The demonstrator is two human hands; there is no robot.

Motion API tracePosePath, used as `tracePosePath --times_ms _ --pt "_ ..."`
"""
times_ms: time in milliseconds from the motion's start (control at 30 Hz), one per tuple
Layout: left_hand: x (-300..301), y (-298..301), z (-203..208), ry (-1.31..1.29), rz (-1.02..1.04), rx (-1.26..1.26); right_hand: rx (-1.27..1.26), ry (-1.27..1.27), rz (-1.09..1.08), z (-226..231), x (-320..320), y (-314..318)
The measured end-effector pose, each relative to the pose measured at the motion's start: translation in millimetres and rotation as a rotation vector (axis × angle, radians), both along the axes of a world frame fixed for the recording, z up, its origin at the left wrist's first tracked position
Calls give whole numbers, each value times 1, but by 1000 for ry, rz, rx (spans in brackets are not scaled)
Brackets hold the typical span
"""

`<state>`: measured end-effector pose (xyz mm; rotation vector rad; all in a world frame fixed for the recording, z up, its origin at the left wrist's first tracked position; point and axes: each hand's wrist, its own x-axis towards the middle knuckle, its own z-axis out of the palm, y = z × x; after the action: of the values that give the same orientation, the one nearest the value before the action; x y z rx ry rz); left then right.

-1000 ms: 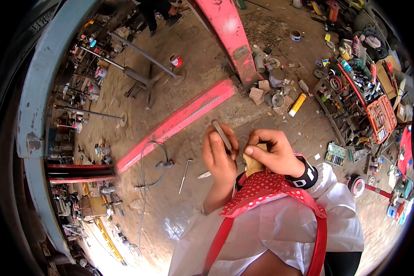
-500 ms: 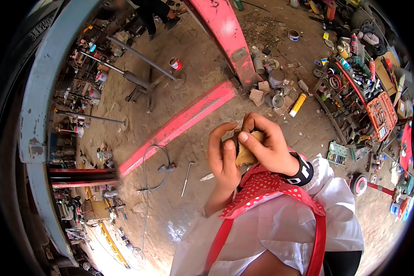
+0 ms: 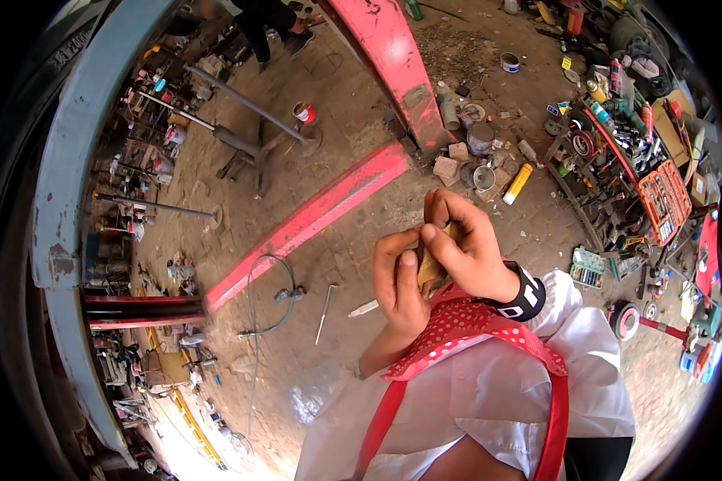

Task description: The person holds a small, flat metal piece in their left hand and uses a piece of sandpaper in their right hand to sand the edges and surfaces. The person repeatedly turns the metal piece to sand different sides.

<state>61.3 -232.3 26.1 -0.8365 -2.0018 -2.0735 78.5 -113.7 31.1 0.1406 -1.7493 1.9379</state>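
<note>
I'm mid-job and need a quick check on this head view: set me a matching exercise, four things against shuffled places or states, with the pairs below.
1. tan piece
2. yellow tube
3. black wristband
4. orange tool case

A. open, toward the picture's right edge
B. around the right wrist
C. gripped by the right hand
D. lying on the ground near an open can

Pairs: 1-C, 2-D, 3-B, 4-A

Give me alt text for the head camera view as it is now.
A person's right hand pinches a tan piece, the left hand close against it. Beyond, a red beam lies across a grimy floor, a yellow tube to its right.
</note>
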Motion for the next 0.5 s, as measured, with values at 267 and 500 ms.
tracePosePath --times_ms 267,500 --pt "-5 -1 14 -135 -13 61 55 41 76 -3 4 -5" --pt "-6 -4 6 -107 22 59 82 1 104 -2 3 -5"
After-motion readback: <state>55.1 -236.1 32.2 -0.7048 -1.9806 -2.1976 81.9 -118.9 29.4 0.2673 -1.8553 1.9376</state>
